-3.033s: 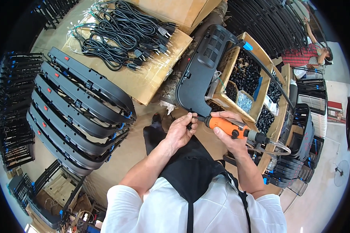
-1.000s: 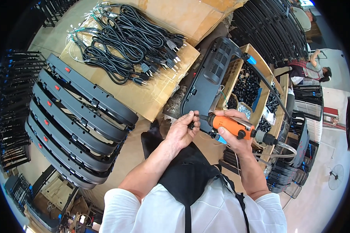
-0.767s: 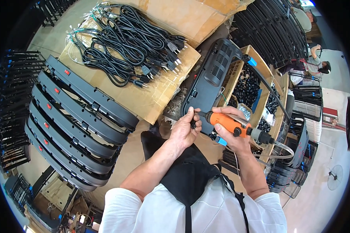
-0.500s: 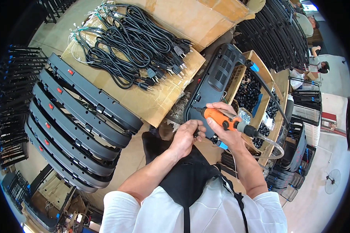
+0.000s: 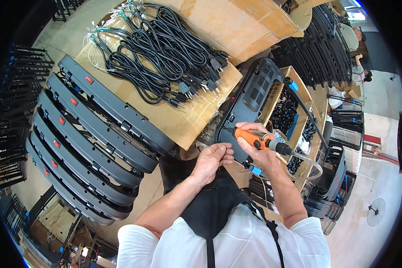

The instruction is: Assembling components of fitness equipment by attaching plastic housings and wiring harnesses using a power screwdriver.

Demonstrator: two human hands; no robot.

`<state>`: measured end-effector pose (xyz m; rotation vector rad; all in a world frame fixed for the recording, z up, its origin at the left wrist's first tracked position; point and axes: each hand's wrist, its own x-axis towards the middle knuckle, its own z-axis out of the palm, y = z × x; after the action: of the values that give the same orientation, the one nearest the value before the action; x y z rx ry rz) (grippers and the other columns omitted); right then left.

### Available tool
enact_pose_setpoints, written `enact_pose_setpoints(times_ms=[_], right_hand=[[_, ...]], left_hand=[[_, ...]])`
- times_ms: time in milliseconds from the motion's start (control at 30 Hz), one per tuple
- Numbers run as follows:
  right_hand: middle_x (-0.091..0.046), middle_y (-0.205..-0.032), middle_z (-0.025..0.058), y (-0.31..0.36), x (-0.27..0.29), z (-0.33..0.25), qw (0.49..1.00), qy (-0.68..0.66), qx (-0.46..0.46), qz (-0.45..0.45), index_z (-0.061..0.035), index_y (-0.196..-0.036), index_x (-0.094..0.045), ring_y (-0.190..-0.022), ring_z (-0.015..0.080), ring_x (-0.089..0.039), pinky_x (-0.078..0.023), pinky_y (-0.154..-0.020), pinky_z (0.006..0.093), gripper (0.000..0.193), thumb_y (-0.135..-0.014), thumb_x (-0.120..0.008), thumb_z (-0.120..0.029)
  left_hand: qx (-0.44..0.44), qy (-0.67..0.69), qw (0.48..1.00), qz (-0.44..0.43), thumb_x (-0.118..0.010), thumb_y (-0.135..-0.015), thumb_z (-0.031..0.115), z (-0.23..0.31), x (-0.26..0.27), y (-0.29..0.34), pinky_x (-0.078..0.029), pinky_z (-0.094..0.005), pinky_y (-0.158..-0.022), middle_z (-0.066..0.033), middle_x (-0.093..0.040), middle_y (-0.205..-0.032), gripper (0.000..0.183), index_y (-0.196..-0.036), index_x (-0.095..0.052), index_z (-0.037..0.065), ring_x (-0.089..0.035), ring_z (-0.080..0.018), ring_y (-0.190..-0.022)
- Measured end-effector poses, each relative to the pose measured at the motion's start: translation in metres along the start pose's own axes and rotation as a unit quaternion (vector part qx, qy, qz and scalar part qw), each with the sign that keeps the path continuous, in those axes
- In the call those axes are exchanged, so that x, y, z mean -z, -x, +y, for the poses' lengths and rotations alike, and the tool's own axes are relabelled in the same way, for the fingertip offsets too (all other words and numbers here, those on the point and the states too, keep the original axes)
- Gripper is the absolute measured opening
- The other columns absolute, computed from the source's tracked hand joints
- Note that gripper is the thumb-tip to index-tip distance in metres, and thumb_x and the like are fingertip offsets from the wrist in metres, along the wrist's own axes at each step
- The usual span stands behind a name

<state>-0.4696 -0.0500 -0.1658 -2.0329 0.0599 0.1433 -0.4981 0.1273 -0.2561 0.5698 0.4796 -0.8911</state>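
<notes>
My right hand (image 5: pixel 264 157) is wrapped around an orange air screwdriver (image 5: pixel 251 138) with a clear hose (image 5: pixel 309 161) at its rear. The driver's tip points left, over the near end of a black plastic housing (image 5: pixel 240 107) with a slotted raised cover. My left hand (image 5: pixel 212 162) is closed just left of that end, thumb against curled fingers. Whatever it may hold is hidden.
Left, a cardboard box (image 5: pixel 190 126) bears several black power cords (image 5: pixel 158 53). Curved black panels with red switches (image 5: pixel 107 99) stand in a row beyond it. To the right, a wooden tray (image 5: pixel 291 71) holds small black parts and screws. Black frames (image 5: pixel 306 47) are stacked behind.
The fingers of my left hand have curled closer together, and the dark bit seen at them before no longer shows. The driver stays over the housing. The whole view has shifted slightly.
</notes>
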Motion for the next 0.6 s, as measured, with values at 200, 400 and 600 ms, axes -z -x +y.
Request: enact_pose_setpoints(times_ms=[200, 400, 600], right_hand=[[-0.071, -0.126, 0.0116, -0.005, -0.001, -0.013, 0.997, 0.054, -0.050, -0.010, -0.0030, -0.123, -0.065, -0.113, 0.0201, -0.069, -0.055, -0.101, 0.0358, 0.036, -0.089, -0.077, 0.000], [-0.072, -0.124, 0.0093, -0.002, 0.037, -0.018, 0.998, 0.007, 0.043, 0.038, -0.0033, -0.125, -0.067, -0.114, 0.0199, -0.069, -0.055, -0.101, 0.0342, 0.043, -0.085, -0.081, -0.004], [-0.070, -0.124, 0.0166, 0.007, 0.122, -0.017, 0.987, -0.103, 0.069, 0.099, -0.0033, -0.129, -0.058, -0.119, 0.0259, -0.067, -0.054, -0.104, 0.0414, 0.047, -0.086, -0.078, -0.002]], left_hand=[[-0.018, -0.100, 0.994, -0.042, -0.052, -0.113, 0.022, -0.002, 0.012, -0.006, -0.057, -0.0279, -0.079, -0.0021, -0.068, -0.096, 0.026, -0.122, -0.066, 0.002, -0.064, -0.0112, -0.083], [0.007, -0.072, 0.996, -0.044, -0.051, -0.113, 0.021, 0.006, -0.019, -0.017, -0.057, -0.0265, -0.075, -0.0046, -0.069, -0.097, 0.026, -0.122, -0.066, 0.002, -0.067, -0.0119, -0.081], [0.017, -0.112, 0.993, -0.040, -0.047, -0.114, 0.024, 0.014, -0.085, -0.064, -0.056, -0.0268, -0.072, -0.0086, -0.073, -0.101, 0.023, -0.118, -0.057, 0.003, -0.069, -0.0142, -0.080]])
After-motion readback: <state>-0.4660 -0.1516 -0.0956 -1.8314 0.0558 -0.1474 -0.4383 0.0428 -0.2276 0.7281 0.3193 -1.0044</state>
